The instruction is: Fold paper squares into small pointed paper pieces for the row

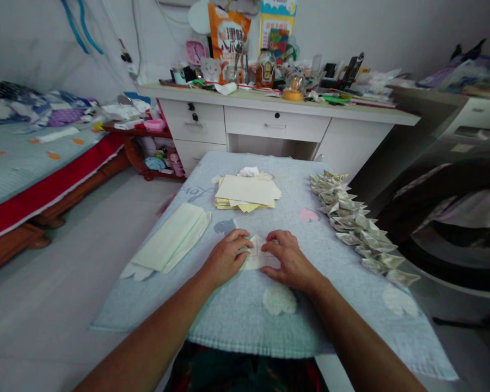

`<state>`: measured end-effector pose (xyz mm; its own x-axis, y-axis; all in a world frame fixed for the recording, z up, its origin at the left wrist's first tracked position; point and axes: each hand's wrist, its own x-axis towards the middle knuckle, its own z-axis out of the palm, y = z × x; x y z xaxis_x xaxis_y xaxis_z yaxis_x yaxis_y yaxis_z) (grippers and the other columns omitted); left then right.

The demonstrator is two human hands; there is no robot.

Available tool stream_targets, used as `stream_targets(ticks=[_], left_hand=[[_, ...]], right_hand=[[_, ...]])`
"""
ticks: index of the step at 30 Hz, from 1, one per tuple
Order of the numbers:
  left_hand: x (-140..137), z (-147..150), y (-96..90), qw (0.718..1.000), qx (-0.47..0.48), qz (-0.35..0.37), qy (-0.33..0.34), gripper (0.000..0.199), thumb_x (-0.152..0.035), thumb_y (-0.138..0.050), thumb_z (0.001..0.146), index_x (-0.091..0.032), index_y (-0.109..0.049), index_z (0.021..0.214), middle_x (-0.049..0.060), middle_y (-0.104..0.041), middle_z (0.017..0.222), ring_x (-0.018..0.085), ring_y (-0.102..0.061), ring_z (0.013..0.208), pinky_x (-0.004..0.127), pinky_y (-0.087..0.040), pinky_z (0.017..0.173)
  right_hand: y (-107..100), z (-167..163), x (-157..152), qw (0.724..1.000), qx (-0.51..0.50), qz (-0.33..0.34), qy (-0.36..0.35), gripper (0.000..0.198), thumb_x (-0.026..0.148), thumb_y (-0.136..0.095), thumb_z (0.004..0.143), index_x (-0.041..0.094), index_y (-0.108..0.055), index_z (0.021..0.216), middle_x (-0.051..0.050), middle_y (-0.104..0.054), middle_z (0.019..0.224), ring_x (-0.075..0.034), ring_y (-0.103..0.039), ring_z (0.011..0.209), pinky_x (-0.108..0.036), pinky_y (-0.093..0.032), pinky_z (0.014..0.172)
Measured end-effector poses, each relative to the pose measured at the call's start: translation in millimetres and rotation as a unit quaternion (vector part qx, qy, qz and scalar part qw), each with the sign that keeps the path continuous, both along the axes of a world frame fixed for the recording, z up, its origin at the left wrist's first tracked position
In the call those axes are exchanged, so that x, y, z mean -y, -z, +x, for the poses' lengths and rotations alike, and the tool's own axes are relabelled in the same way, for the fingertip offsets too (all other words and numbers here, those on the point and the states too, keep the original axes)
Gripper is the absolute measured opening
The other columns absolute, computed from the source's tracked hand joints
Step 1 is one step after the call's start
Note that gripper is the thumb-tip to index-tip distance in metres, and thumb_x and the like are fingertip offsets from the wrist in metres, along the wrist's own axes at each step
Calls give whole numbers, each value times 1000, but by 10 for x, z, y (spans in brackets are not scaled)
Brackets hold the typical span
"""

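A small pale sheet of paper (pixel 256 262), folded to a point at its far end, lies on the cloth-covered table in front of me. My left hand (pixel 225 257) holds its left side, with the fingers bent over the edge. On the opposite side, my right hand (pixel 291 261) grips the paper between curled fingers and thumb. Beyond the hands sits a stack of cream and yellow paper sheets (pixel 245 190). Longer pale green sheets (pixel 169 237) lie to the left. Along the right side runs a row of pointed folded paper pieces (pixel 353 223).
A light blue patterned cloth (pixel 237 326) covers the table. Behind it stands a white desk (pixel 275 122) crowded with jars, a clock and packets. A bed (pixel 44 163) is at the left, a front-loading washing machine (pixel 469 158) at the right.
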<state>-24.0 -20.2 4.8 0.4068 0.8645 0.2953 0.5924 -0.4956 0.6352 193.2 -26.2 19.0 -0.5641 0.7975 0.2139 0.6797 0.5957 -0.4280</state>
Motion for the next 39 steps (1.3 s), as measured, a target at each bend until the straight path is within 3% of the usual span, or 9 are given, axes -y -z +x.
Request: stream_targets(ticks=[5,10,13,18,31,36,39], left_hand=[[-18,-1,29,998,-35,40,15,17,-10,-56,81,-20,-68,89,5,-63,106,19,-56,102,36,-45,92],[-16,-8,25,995,-55,54,61,20,-12,-55,84,-20,-68,96,4,-67,104,19,-55,101,36,-44,93],[-4,-18,-1,995,-59,43,74,21,-21,-65,80,-20,-67,100,5,-65,109,21,-54,104,37,-43,94],[2,-34,-26,994,-61,15,84,39,-34,-78,67,-21,-67,102,6,-62,111,23,-52,107,39,-42,94],[-5,-47,-82,996,-35,-27,80,21,-29,-71,76,-23,-69,95,5,-63,111,21,-54,106,38,-43,96],[8,-46,-52,996,-42,22,80,19,-15,-63,75,-20,-69,93,5,-67,106,20,-56,103,37,-43,95],[24,-33,-37,993,-57,64,81,25,-7,-60,72,-20,-69,92,5,-67,105,21,-56,101,38,-43,93]], right_hand=[[-33,13,18,1000,9,0,-20,40,39,-72,74,21,-62,109,-10,-52,122,-27,-42,111,-44,-31,94],[-30,10,17,999,16,-7,-35,38,34,-72,75,23,-64,110,-8,-57,115,-26,-43,107,-43,-31,93],[-19,12,5,999,16,-4,-35,33,36,-70,78,22,-65,108,-8,-57,114,-25,-44,106,-42,-31,92],[-16,25,-9,999,7,-7,-35,30,39,-66,82,23,-66,108,-8,-58,114,-24,-45,104,-41,-33,90],[-8,47,-21,999,-19,3,-32,19,35,-58,89,23,-68,99,-7,-62,112,-23,-50,103,-41,-34,91],[-17,20,-20,999,-8,14,-28,16,27,-54,91,22,-69,94,-6,-65,108,-21,-51,100,-41,-34,90],[-22,10,-6,999,-4,19,-28,17,31,-56,90,22,-69,94,-7,-64,108,-22,-50,101,-41,-33,90]])
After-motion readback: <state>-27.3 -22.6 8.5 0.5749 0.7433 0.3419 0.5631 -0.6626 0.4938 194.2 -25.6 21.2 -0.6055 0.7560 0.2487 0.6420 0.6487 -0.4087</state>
